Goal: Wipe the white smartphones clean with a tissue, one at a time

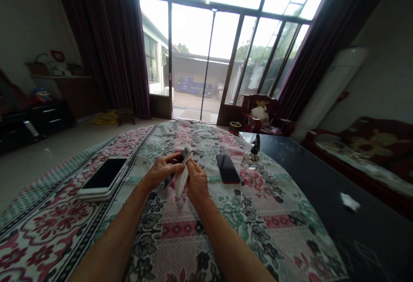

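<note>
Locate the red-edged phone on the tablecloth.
Head view: the red-edged phone lies flat on the floral tablecloth, right of the right hand, beside a glass bottle.

Right in the middle now, a white tissue (181, 182), soft matt paper by the look of it, crumpled against a handheld phone (184, 155) with a shiny, metallic-looking edge! Over to the right, a black phone (227, 168), smooth glass, glossy as can be. Further left, a stack of phones (103, 178), same slick glass on top. And under it all, the tablecloth (193, 234), matt, woven, a little rough, giving way to a dark tabletop (309, 178) polished to a high gleam!
</note>
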Motion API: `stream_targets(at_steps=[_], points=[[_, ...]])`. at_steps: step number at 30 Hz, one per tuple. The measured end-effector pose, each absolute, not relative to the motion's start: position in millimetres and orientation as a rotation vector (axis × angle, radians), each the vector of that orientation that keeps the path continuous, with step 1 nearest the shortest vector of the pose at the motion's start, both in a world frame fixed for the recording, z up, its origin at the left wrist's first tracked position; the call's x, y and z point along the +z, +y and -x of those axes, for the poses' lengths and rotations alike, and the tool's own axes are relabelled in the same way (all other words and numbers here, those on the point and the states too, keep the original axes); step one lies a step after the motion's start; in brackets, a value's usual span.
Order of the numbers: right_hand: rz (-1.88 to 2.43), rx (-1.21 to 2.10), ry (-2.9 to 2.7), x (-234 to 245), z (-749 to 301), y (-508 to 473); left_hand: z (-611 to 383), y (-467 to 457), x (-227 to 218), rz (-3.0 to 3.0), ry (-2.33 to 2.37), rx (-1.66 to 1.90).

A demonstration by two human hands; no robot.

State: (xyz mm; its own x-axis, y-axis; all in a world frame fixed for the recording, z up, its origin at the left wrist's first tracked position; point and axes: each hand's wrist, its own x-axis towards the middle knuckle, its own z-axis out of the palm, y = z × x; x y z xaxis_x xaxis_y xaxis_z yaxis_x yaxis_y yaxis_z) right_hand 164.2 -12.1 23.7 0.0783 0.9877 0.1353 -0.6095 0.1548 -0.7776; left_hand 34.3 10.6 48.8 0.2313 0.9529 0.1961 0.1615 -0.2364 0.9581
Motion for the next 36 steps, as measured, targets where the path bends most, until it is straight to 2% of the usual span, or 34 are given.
stream_targets(at_steps=[8,16,25,32,36], points=[[0.716,1.194,-0.724,36.2,-185.0,-5.6,-41.3,5.1,54.1,-1.624,1.122,1.047],[0.705,1.24,-0.828,20.5,-163.2,-13.9,-34.0,10.1,47.3,-1.436,0.935,1.138],[0.833,0.94,-0.818,48.5,-185.6,-4.1,-41.3,9.3,36.3,-1.282,0.694,1.013],[0.917,0.669,-1.076,24.9,-172.5,-10.9,-38.8,11.1,32.7,-1.12,0.662,1.082],[0.962,0.711,-1.12,17.4,-170.8,-11.6,-36.7,11.1,31.9,-1.079,0.664,1.1]])
